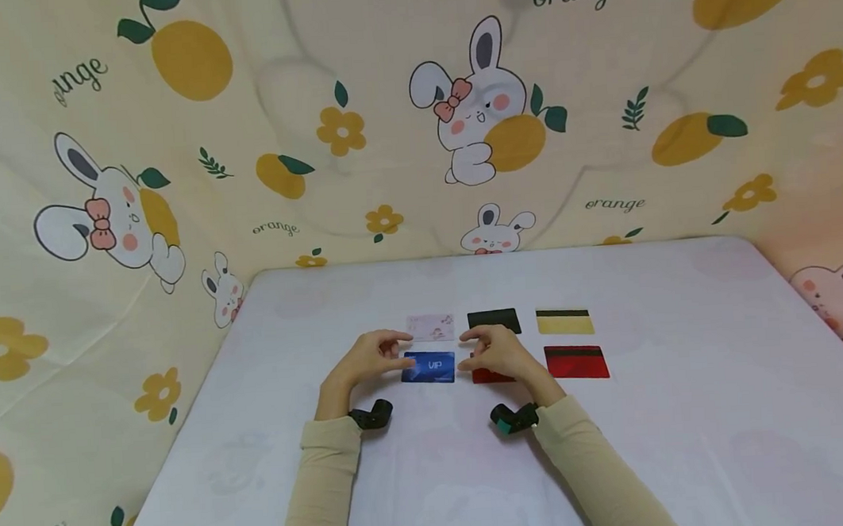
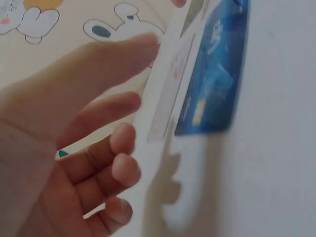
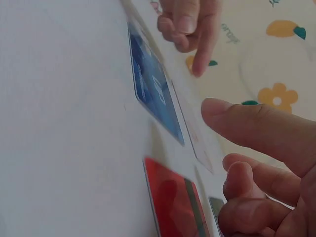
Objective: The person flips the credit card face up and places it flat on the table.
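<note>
My left hand [image 1: 369,357] hovers at the left side of a blue VIP card [image 1: 427,371], thumb and fingers spread apart with nothing between them. On the card's other side is my right hand [image 1: 501,352], also holding nothing, with its thumb and index finger apart. Behind the blue card lies a pale pink patterned card [image 1: 430,328]. The right hand partly covers a red card [image 1: 492,377] and the lower part of a black card [image 1: 496,318]. In the right wrist view, the blue card [image 3: 155,86] lies flat beside the red card [image 3: 173,202], short of the fingertips.
Farther right lie a gold card with a dark stripe [image 1: 564,323] and another red striped card [image 1: 577,364]. All the cards form two rows on a white-covered table [image 1: 688,440]. A printed curtain [image 1: 383,74] with rabbits and oranges hangs behind the table and at its left.
</note>
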`<state>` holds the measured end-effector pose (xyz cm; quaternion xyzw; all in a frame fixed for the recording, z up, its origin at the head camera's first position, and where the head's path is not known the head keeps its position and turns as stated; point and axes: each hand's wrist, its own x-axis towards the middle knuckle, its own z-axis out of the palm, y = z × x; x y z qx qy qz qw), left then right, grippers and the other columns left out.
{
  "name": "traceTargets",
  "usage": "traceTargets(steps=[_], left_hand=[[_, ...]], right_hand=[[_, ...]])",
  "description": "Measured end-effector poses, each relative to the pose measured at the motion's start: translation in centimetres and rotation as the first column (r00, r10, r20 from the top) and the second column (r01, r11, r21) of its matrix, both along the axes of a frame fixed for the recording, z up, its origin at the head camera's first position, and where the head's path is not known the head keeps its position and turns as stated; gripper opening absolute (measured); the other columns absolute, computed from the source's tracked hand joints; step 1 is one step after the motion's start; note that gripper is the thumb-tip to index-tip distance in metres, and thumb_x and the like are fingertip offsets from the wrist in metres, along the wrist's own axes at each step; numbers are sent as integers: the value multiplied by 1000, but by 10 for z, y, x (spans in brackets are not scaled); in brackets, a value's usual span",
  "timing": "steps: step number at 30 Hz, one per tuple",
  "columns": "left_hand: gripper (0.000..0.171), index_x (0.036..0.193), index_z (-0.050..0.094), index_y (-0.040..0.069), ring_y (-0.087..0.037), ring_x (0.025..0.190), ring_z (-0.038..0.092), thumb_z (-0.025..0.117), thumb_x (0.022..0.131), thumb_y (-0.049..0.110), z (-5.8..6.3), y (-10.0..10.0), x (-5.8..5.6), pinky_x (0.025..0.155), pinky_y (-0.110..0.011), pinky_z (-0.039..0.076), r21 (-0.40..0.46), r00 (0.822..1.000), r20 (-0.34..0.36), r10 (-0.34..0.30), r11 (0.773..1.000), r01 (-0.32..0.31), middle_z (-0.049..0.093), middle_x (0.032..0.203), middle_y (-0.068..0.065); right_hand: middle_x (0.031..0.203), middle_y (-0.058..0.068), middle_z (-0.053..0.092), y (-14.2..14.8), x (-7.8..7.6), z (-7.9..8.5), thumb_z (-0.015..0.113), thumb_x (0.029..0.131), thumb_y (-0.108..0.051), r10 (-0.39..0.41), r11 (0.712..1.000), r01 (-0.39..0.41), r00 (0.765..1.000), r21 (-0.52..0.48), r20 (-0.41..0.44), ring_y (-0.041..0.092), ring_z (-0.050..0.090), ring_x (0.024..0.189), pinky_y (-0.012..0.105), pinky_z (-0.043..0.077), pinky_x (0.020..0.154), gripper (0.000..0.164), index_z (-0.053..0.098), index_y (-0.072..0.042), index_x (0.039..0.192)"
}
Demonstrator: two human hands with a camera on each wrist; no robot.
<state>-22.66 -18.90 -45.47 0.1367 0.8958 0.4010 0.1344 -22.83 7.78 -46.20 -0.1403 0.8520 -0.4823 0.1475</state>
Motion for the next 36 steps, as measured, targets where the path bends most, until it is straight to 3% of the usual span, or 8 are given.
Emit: traceTargets(steps=[10, 16, 22, 26, 30, 36], left_hand=[[39, 120, 65, 4, -13, 79, 47, 73, 85, 19, -1, 26, -11, 70, -20, 40, 46, 994, -106, 9, 999, -4, 52, 85, -3], [39, 121, 64, 0, -12, 77, 47, 72, 85, 14, 0, 45, -14, 68, -17, 40, 97, 994, -108, -33, 994, 43, 54, 85, -6], [43, 125, 62, 4, -12, 76, 47, 72, 86, 17, -2, 63, -19, 67, -15, 40, 114, 995, -91, -35, 993, 45, 54, 84, -5], [44, 126, 61, 6, -12, 77, 47, 72, 86, 20, -2, 73, -23, 69, -16, 40, 106, 997, -69, -40, 993, 47, 53, 83, -3], [44, 124, 62, 5, -12, 76, 47, 73, 85, 21, -3, 82, -28, 68, -16, 40, 89, 994, -91, -58, 994, 66, 53, 82, -4], [50, 126, 61, 7, -10, 70, 44, 77, 82, 25, -6, 92, -36, 66, -17, 38, 15, 992, -102, -80, 997, 82, 50, 77, -1]], right_hand=[[66, -3, 50, 24, -9, 3, 78, 79, -16, -58, 997, 62, 993, -34, 106, 11, 44, 55, 22, 38, 54, 49, 60, 0, 122], [67, -3, 51, 36, -12, 7, 78, 80, -19, -71, 997, 72, 993, -3, 96, 12, 45, 55, 22, 39, 54, 49, 60, -1, 122], [64, -2, 53, 49, -17, 5, 77, 81, -19, -55, 997, 53, 998, 61, 40, 13, 46, 54, 24, 39, 58, 48, 60, 1, 122], [66, -2, 53, 56, -21, 3, 77, 81, -19, -71, 995, 68, 997, 78, 36, 13, 47, 59, 24, 36, 57, 48, 60, 1, 122], [68, -1, 53, 62, -26, 2, 77, 81, -20, -96, 991, 90, 994, 94, 55, 14, 48, 62, 23, 39, 57, 50, 59, -1, 123], [69, 0, 54, 70, -34, 1, 77, 80, -23, -107, 984, 100, 993, 144, 40, 15, 49, 64, 25, 40, 61, 55, 57, -3, 127]])
